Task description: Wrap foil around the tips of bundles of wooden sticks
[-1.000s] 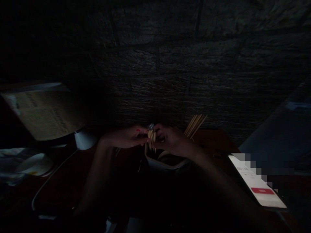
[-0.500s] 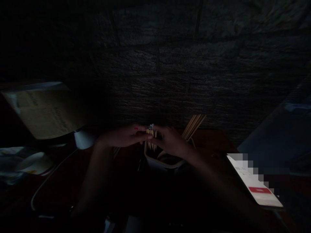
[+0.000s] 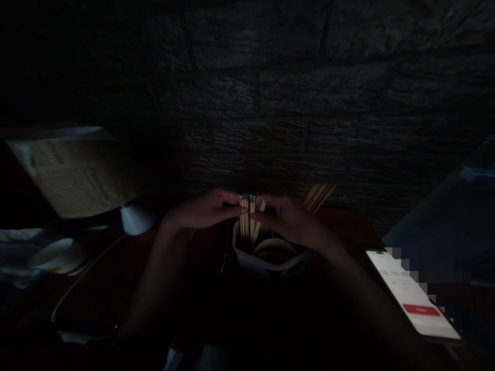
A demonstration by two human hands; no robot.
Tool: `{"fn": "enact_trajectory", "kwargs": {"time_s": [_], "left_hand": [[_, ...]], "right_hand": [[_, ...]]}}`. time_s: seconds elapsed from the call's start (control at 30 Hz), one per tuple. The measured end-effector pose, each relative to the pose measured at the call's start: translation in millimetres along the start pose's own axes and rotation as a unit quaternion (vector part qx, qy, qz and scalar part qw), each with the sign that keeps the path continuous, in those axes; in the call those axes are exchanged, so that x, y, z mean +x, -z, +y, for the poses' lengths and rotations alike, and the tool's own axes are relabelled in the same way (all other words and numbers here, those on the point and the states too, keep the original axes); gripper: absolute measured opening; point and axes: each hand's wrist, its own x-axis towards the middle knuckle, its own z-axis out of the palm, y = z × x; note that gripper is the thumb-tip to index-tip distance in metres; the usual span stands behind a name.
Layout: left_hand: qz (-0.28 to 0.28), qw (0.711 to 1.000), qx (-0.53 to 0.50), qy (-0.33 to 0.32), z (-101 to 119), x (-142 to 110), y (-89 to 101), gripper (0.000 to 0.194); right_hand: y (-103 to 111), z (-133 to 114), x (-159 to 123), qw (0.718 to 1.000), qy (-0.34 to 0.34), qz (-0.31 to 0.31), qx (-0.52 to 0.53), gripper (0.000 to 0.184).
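Observation:
My left hand [image 3: 212,207] is closed around several wooden chopsticks [image 3: 244,226], thumb in front and fingers behind. My right hand [image 3: 288,215] grips more of the same chopsticks [image 3: 257,228], pinching them close beside the first ones. Shiny clear wrap shows at their upper ends, between the fingertips. The sticks point down into a light-rimmed container [image 3: 263,264], whose inside holds a round rim [image 3: 275,247]. More chopsticks [image 3: 319,196] stand slanted behind my right hand. Dim light hides most details.
A lit phone [image 3: 408,293] lies to the right on the dark reddish table. On the left are a brown printed paper packet [image 3: 77,175], a white tapered object [image 3: 135,219], a white bowl [image 3: 56,256] and a pale cable [image 3: 83,270]. A rough block wall [image 3: 247,103] rises behind.
The chopsticks between my hands have spread into two groups, and my right hand has shifted right, away from the left. The view has moved slightly.

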Motion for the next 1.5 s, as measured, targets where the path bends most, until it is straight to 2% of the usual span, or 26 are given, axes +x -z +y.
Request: {"fn": "enact_trajectory", "kwargs": {"time_s": [0.37,0.6,0.9,1.03,1.17,1.37,1.5], "left_hand": [[-0.013,0.994,-0.100,0.032,-19,8,-2.3,0.022],[0.015,0.996,-0.071,0.050,-8,7,-0.4,0.015],[0.061,0.996,-0.056,0.026,-2,4,-0.7,0.014],[0.050,0.996,-0.073,0.030,-7,5,-2.2,0.015],[0.040,0.992,-0.108,0.054,-9,6,-4.1,0.027],[0.049,0.990,-0.129,0.028,-8,11,-7.8,0.017],[0.069,0.992,-0.103,0.011,-9,15,-10.4,0.016]], "right_hand": [[-7,14,4,0.998,-0.032,-0.012,0.048,0.013],[1,2,-1,0.997,-0.036,-0.024,0.065,0.016],[2,1,0,0.998,-0.055,-0.014,0.041,0.026],[2,2,1,0.998,-0.063,-0.008,0.019,0.033],[3,0,0,0.998,-0.065,-0.006,0.002,0.031],[2,4,-1,0.998,-0.057,-0.024,0.004,0.017],[3,10,-3,0.996,-0.031,-0.071,0.046,0.025]]}}
